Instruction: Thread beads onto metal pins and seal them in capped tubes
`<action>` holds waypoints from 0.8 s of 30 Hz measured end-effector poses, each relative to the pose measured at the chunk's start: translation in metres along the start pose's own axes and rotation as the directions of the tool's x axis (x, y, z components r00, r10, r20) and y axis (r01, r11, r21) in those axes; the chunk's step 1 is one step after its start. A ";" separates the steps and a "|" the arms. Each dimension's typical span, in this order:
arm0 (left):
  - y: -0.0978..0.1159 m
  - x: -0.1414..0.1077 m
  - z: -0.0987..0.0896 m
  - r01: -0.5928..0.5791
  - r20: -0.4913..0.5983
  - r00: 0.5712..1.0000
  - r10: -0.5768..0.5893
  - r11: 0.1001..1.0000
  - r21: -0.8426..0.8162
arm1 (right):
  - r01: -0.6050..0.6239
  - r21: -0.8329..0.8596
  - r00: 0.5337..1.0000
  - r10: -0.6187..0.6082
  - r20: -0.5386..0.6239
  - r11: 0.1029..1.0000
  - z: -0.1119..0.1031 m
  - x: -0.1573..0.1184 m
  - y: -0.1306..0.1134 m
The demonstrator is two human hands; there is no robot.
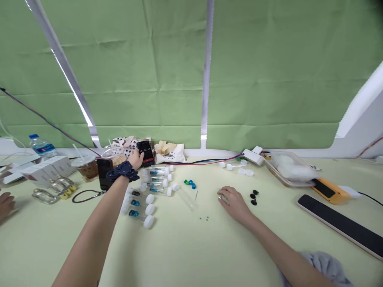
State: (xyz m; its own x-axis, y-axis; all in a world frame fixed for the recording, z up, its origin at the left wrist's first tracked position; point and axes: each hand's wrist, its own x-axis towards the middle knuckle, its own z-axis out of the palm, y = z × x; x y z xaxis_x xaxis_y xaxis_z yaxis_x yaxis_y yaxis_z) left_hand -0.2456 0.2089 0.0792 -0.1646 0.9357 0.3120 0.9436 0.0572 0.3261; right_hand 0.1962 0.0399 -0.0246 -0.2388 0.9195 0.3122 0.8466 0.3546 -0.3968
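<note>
At the back of the table, my left hand (136,159), with a dark scrunchie (123,172) at the wrist, grips the left edge of a phone (147,152) whose dark screen shows a running time. My right hand (235,204) rests on the table with fingers curled over small shiny metal pieces (223,197); what it holds is mostly hidden. Between the hands lie an empty clear tube (187,198), a thin metal pin (196,195), green and blue beads (192,183) and several tiny grey bits (207,218). Capped tubes (140,215) with blue pieces lie nearer my left forearm.
Black round parts (253,197) and white caps (245,172) lie around my right hand. A tray with a white bag (290,169), an orange device (330,191) and a long black-topped bar (341,223) occupy the right. Leftward are a drink cup (86,167), glass bottles (44,196) and another person's hand (6,205).
</note>
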 end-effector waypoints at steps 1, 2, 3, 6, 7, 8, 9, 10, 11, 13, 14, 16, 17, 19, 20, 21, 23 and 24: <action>0.008 -0.009 -0.003 -0.018 -0.047 0.999 0.017 1.000 -0.011 | 0.003 -0.004 1.000 -0.003 -0.002 1.000 -0.001 0.000 -0.001; 0.017 -0.020 -0.006 -0.039 -0.083 0.996 0.037 0.999 -0.019 | 0.005 -0.008 1.000 -0.005 -0.002 1.000 -0.002 0.000 -0.001; 0.028 -0.034 -0.007 -0.075 -0.111 0.991 0.071 0.997 -0.030 | 0.005 -0.013 1.000 -0.005 -0.002 1.000 -0.002 -0.001 -0.002; 0.062 -0.092 -0.003 -0.326 -0.166 0.939 0.302 0.934 -0.147 | -0.002 -0.025 1.000 0.002 0.007 1.000 -0.002 0.000 -0.001; 0.074 -0.115 0.000 -0.410 -0.167 0.909 0.382 0.894 -0.180 | -0.013 -0.030 1.000 0.014 0.007 0.999 -0.001 0.000 -0.001; 0.086 -0.138 0.004 -0.484 -0.150 0.874 0.462 0.849 -0.212 | -0.017 -0.035 1.000 0.017 0.010 0.999 0.000 0.000 -0.001; 0.097 -0.160 0.007 -0.541 -0.126 0.841 0.527 0.806 -0.241 | -0.015 -0.039 1.000 0.015 0.007 0.999 0.000 0.000 0.000; 0.107 -0.179 0.011 -0.578 -0.112 0.814 0.570 0.774 -0.259 | -0.010 -0.044 1.000 0.010 0.003 0.999 0.001 0.000 0.000; 0.117 -0.196 0.015 -0.607 -0.091 0.790 0.607 0.749 -0.266 | -0.001 -0.050 1.000 0.001 -0.001 0.999 0.001 -0.001 0.000; 0.133 -0.220 0.023 -0.622 -0.070 0.775 0.629 0.736 -0.267 | 0.008 -0.070 1.000 -0.008 -0.009 0.998 0.002 -0.002 -0.001; 0.141 -0.227 0.026 -0.616 -0.052 0.778 0.626 0.743 -0.263 | 0.008 -0.084 1.000 -0.009 -0.011 0.996 0.002 -0.002 -0.002; 0.154 -0.235 0.034 -0.579 -0.012 0.804 0.595 0.779 -0.240 | 0.006 -0.116 1.000 -0.008 -0.016 0.993 0.002 -0.004 -0.004; 0.159 -0.237 0.038 -0.554 0.012 0.821 0.571 0.802 -0.223 | 0.009 -0.129 1.000 -0.011 -0.020 0.992 0.003 -0.004 -0.005; 0.168 -0.240 0.047 -0.494 0.058 0.857 0.512 0.849 -0.188 | 0.021 -0.144 0.999 -0.025 -0.030 0.989 0.003 -0.005 -0.006; 0.171 -0.242 0.052 -0.465 0.079 0.872 0.483 0.868 -0.175 | 0.029 -0.146 0.999 -0.035 -0.034 0.989 0.004 -0.005 -0.005; 0.174 -0.244 0.056 -0.440 0.095 0.884 0.458 0.882 -0.168 | 0.039 -0.143 0.998 -0.045 -0.039 0.989 0.004 -0.006 -0.005; 0.175 -0.249 0.063 -0.409 0.114 0.896 0.429 0.897 -0.166 | 0.064 -0.132 0.996 -0.071 -0.048 0.989 0.005 -0.006 -0.002; 0.174 -0.252 0.066 -0.403 0.116 0.898 0.424 0.900 -0.167 | 0.080 -0.125 0.995 -0.087 -0.053 0.989 0.006 -0.006 -0.001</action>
State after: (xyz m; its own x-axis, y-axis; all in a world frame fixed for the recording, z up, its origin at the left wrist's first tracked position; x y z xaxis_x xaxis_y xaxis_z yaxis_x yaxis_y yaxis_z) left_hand -0.0208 0.0060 -0.0011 0.2859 0.9051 0.3149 0.8672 -0.3842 0.3168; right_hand 0.1941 0.0355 -0.0315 -0.2864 0.8749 0.3905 0.8775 0.4032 -0.2596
